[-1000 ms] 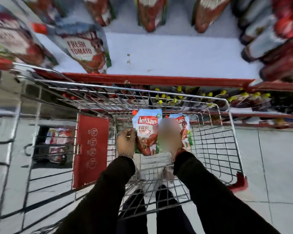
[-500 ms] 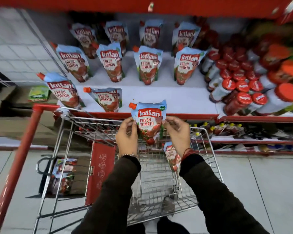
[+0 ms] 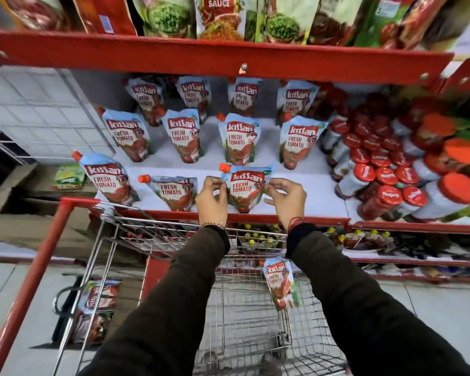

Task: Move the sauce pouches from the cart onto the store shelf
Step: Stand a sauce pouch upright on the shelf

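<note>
A light-blue tomato sauce pouch [image 3: 245, 189] with an orange cap stands at the front of the white shelf [image 3: 318, 196]. My left hand [image 3: 211, 198] pinches its left edge and my right hand [image 3: 286, 198] its right edge. Several matching pouches stand in rows on the shelf behind and to the left, such as one pouch [image 3: 174, 191] just left of my hands. One more pouch [image 3: 280, 283] leans upright inside the wire cart [image 3: 244, 329] below, between my forearms.
Red-capped jars [image 3: 385, 183] crowd the shelf's right part. A red shelf lip [image 3: 228, 54] with bags on top hangs overhead. The cart's red handle bar [image 3: 36, 270] runs down the left. A dark bag with packets [image 3: 92, 308] sits on the floor at left.
Both hands lifted the pouch out of the cart and carried it up and forward onto the shelf's front row. The view tilted up toward the shelves.
</note>
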{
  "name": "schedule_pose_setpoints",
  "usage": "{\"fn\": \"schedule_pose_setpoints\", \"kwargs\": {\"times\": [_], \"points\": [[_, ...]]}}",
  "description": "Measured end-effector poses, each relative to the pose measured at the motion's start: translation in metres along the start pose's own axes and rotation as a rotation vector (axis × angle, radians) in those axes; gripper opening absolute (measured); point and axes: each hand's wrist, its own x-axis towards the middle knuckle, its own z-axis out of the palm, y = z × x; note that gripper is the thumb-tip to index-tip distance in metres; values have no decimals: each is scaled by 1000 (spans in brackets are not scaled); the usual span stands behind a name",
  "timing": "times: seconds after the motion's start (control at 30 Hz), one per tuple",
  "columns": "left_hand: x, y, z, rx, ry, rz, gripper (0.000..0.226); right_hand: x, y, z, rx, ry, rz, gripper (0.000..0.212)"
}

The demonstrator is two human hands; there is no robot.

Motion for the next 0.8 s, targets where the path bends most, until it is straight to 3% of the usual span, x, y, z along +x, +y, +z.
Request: {"fn": "schedule_pose_setpoints", "kwargs": {"times": [0.27,0.63,0.8], "points": [[-7,-19,6,-50,-5,-63,13,7,21,-2,-142,-45,-84,6],[-17,-18,13,-50,-2,-82,30,12,29,-6,-251,-168,-134,23],[-40,-26,15,-126,118,-47,27,0,43,-22,-176,-80,-104,27]]}}
